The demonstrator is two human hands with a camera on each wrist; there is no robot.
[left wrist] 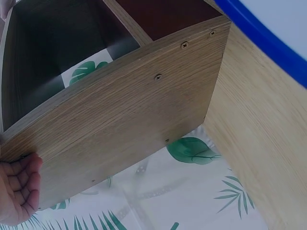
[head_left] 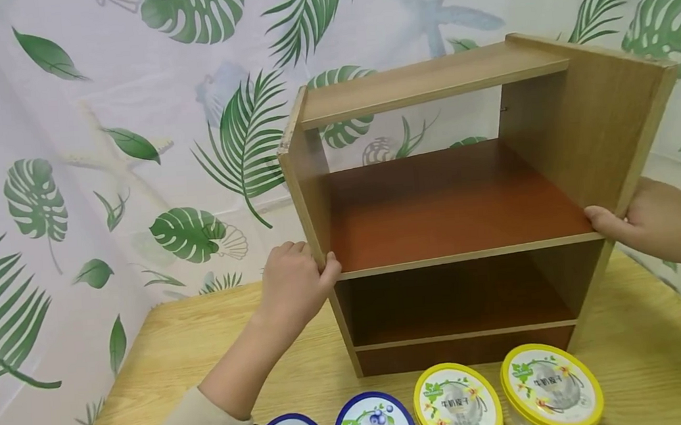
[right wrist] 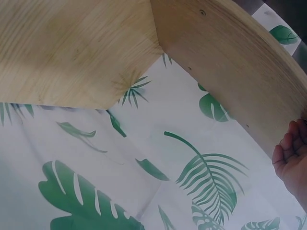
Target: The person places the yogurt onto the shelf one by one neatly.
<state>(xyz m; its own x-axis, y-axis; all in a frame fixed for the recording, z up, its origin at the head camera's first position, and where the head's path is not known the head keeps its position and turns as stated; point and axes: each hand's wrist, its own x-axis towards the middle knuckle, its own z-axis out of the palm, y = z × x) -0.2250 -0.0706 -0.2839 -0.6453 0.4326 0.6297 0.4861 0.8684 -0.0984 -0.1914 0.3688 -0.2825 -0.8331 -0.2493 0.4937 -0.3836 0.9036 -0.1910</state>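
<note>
A small wooden shelf unit (head_left: 452, 201) with reddish-brown boards stands upright on the table, an open back in its upper part. My left hand (head_left: 292, 282) holds the front edge of its left side panel, thumb at the middle board. In the left wrist view, the curled fingers (left wrist: 29, 175) of that hand lie against the panel's outer face. On the opposite side, my right hand (head_left: 655, 223) grips the right side panel, its thumb over the front edge. The right wrist view has those fingers (right wrist: 290, 143) bent against the outside of the panel.
Along the shelf's front stand round tubs: blue-rimmed tubs (head_left: 374, 424) at left, yellow-rimmed tubs (head_left: 457, 403) at right. The light wood table (head_left: 207, 334) meets a leaf-patterned cloth backdrop (head_left: 150, 120) behind and on the left.
</note>
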